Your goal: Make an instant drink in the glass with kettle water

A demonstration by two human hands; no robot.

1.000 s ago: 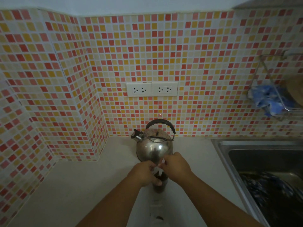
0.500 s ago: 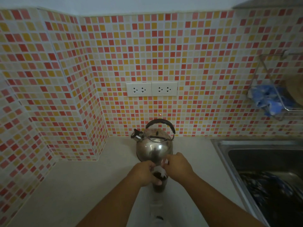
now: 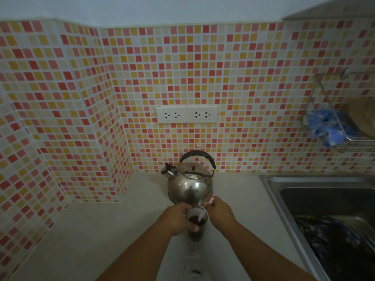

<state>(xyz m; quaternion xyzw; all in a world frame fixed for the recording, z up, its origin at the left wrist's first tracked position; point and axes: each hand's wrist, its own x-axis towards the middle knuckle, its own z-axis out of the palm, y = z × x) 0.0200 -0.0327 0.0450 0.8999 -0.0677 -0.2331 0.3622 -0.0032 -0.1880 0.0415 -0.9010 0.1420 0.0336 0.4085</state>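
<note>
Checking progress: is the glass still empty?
No. The glass holds dark liquid, with a white stirrer dipping into it.

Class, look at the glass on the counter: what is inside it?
The glass holds dark liquid and a white stirrer pinched by the right hand. The left hand covers its near side; the bottom is hidden.

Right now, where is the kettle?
The kettle stands centre-frame on the counter against the tiled wall, just behind the glass, with the sink to its right.

Steel sink [image 3: 272, 191], two wall sockets [image 3: 186, 114], wire rack [image 3: 324, 92] holding blue cloth [image 3: 322, 126]
</note>
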